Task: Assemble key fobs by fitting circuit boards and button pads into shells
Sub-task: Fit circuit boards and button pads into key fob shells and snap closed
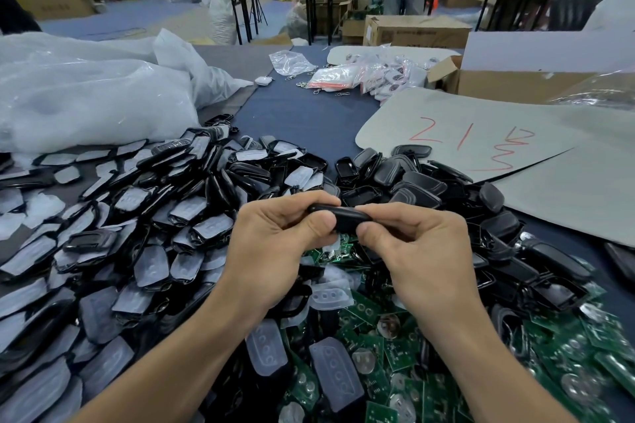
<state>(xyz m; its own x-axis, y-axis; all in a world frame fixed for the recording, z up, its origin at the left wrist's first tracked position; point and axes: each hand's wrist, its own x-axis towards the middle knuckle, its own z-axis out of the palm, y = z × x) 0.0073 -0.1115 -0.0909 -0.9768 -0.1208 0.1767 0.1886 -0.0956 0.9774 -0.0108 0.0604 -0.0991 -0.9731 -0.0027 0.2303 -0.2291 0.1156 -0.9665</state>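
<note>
Left hand (271, 245) and right hand (424, 251) pinch one black shell (345, 215).

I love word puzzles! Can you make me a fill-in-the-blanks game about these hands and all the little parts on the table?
1. The left hand and the right hand hold one shell, and its colour is ____.
2. The circuit boards piled by the wrists are coloured ____.
3. The writing on the grey sheet is coloured ____.
4. The big plastic bag lies far to the ____ of the hands.

Missing words: black, green, red, left.
</note>
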